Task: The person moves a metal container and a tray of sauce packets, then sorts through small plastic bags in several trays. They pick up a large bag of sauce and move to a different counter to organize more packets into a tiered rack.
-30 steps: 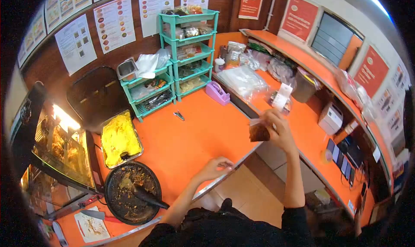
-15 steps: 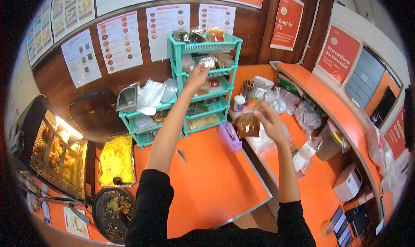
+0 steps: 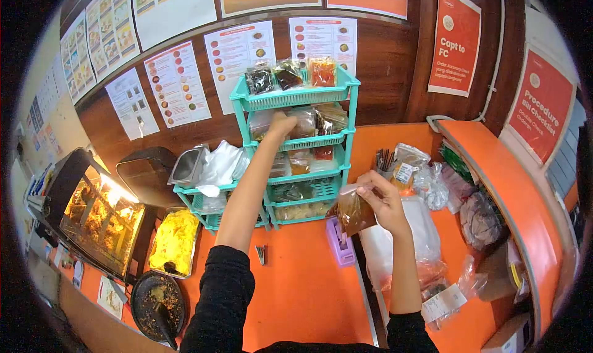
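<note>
My right hand (image 3: 384,201) pinches the top of a small clear bag of brown sauce (image 3: 356,216), which hangs above the purple tape dispenser (image 3: 341,245). My left hand (image 3: 283,126) reaches into the second level of the turquoise shelf rack (image 3: 293,96), among clear plastic packets (image 3: 304,123). Its fingertips are hidden among the packets, so whether it grips one does not show. Several sauce bags stand on the top level, among them a dark one (image 3: 260,80) and an orange-red one (image 3: 323,72). Lower levels hold more packets.
Yellow rice (image 3: 175,239) fills a tray at left, beside a lit food warmer (image 3: 96,211) and a black pan (image 3: 157,306). A small metal clip-like item (image 3: 261,255) lies on the orange counter (image 3: 302,297). Stacked plastic bags (image 3: 407,235) lie at right, below a raised orange ledge (image 3: 494,168).
My left hand has gone deeper into the second shelf level. The sauce bag in my right hand hangs lower in view and more upright. The camera view has shifted.
</note>
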A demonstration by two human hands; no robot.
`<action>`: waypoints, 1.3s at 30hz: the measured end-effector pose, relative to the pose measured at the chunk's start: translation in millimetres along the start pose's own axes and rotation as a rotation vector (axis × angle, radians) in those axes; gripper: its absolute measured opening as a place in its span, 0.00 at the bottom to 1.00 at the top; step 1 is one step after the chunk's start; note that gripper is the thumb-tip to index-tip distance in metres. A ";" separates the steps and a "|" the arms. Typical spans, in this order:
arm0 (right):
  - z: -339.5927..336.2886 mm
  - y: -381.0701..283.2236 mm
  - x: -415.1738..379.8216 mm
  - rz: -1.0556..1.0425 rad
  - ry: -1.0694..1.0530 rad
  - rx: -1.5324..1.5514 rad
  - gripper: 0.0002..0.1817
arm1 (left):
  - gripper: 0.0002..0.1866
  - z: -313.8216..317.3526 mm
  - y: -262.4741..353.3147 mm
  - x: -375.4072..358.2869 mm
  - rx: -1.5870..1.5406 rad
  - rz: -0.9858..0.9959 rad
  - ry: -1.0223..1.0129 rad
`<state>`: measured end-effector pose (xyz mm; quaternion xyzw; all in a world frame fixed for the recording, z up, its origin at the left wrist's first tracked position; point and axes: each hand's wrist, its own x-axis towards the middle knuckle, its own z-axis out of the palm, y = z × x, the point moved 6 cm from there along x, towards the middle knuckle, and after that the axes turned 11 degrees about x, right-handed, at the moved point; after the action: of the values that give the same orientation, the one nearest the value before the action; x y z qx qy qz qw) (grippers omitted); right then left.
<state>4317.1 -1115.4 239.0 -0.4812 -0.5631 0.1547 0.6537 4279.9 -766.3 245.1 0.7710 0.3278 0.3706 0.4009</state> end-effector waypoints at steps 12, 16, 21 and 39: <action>50.2 88.9 161.8 -0.244 -0.087 -0.130 0.10 | 0.22 -17.9 15.4 -2.7 0.496 0.430 0.073; 56.6 91.0 172.5 -0.267 0.051 -0.535 0.12 | 0.20 -23.3 25.9 -13.3 0.436 0.316 0.089; 58.0 113.8 194.0 -0.200 -0.031 -0.366 0.12 | 0.13 -19.2 6.3 -5.3 0.123 0.162 -0.095; 42.7 41.8 99.8 -0.591 0.213 -0.245 0.03 | 0.19 15.9 -19.6 36.7 0.093 0.011 -0.145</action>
<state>4325.2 -1001.3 259.9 -0.3854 -0.6213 -0.1616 0.6628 4307.9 -733.8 233.2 0.8153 0.3109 0.3004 0.3853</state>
